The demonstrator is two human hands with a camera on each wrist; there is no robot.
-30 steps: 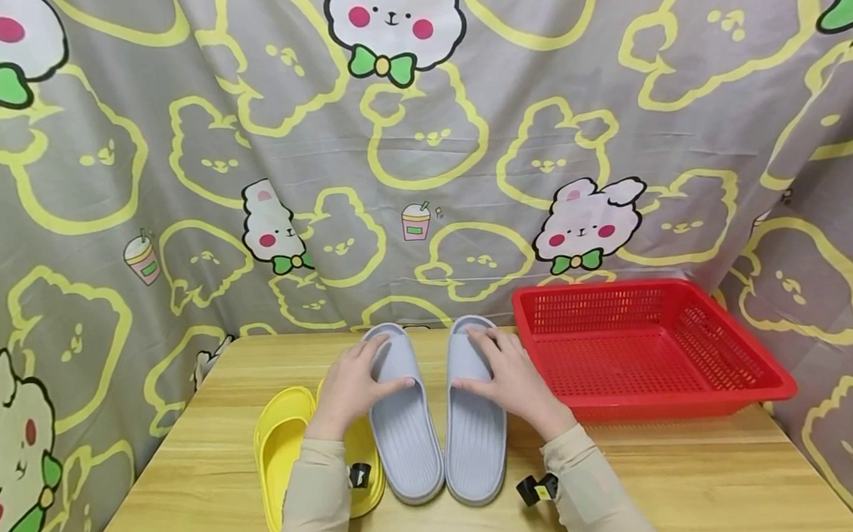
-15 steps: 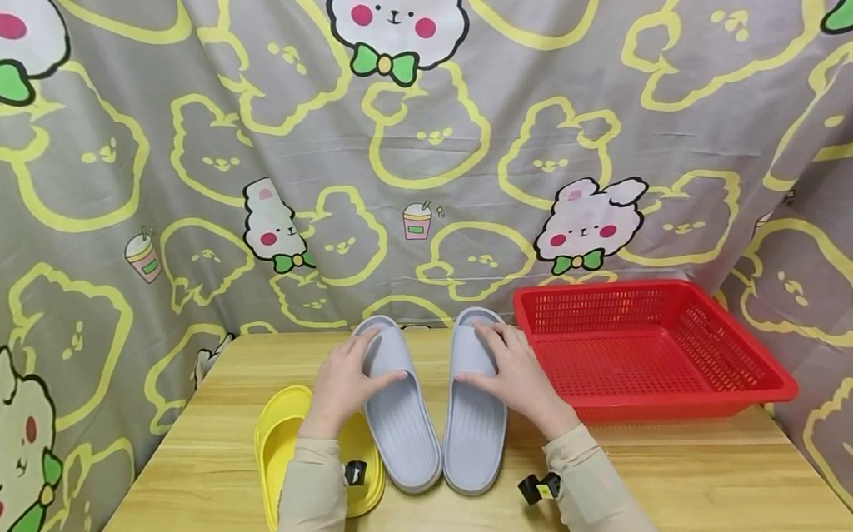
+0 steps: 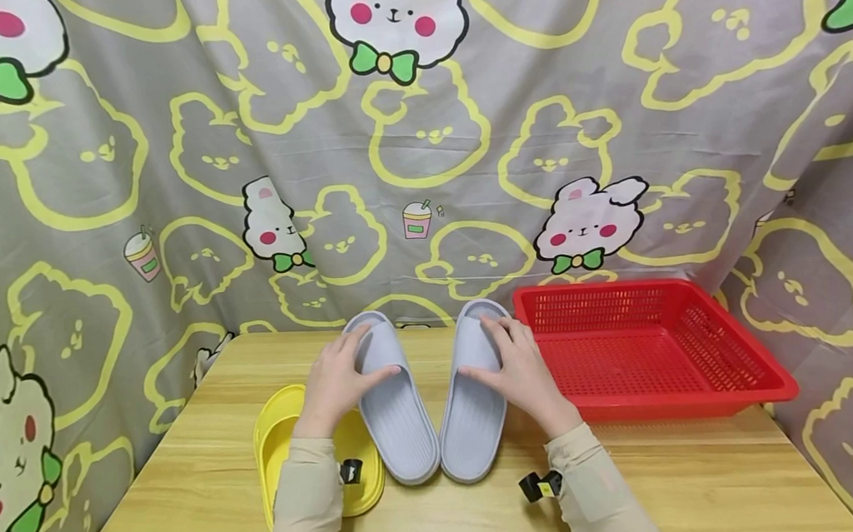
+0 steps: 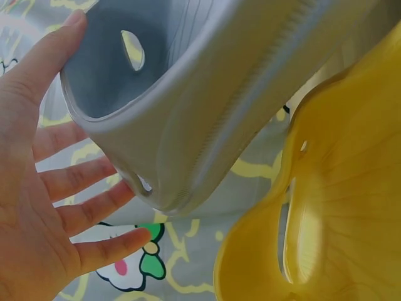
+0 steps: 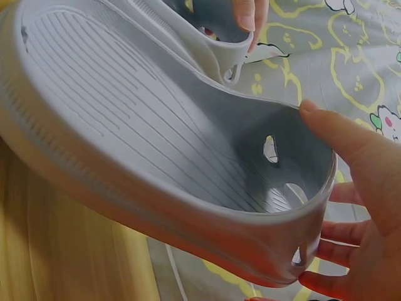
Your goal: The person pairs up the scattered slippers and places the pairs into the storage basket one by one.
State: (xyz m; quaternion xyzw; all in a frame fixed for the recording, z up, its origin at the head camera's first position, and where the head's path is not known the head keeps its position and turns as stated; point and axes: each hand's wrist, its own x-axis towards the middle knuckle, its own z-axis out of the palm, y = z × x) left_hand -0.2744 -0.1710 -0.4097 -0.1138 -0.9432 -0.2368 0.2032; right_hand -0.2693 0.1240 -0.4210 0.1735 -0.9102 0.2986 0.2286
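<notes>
Two grey slide slippers stand side by side at mid-table, toes pointing away and splayed apart, heels close together. My left hand (image 3: 334,386) holds the left grey slipper (image 3: 402,435) by its strap, thumb on the strap's near edge and fingers along the outer side. In the same way my right hand (image 3: 521,375) holds the right grey slipper (image 3: 473,429). The right wrist view shows that slipper's ribbed footbed (image 5: 113,100) and the thumb at the strap's rim. Left of them, partly behind the left forearm, lies a pair of yellow slippers (image 3: 367,463).
A red perforated plastic basket (image 3: 663,404) stands at the back right, close to the right hand. The wooden table (image 3: 189,493) runs back to a grey curtain (image 3: 433,157) with cartoon prints. Small black devices (image 3: 542,486) sit at both wrists.
Both grey slippers have shifted away toward the curtain along with the hands. Their toe ends have spread further apart, while the heels have drawn together. The basket and yellow slippers stay put.
</notes>
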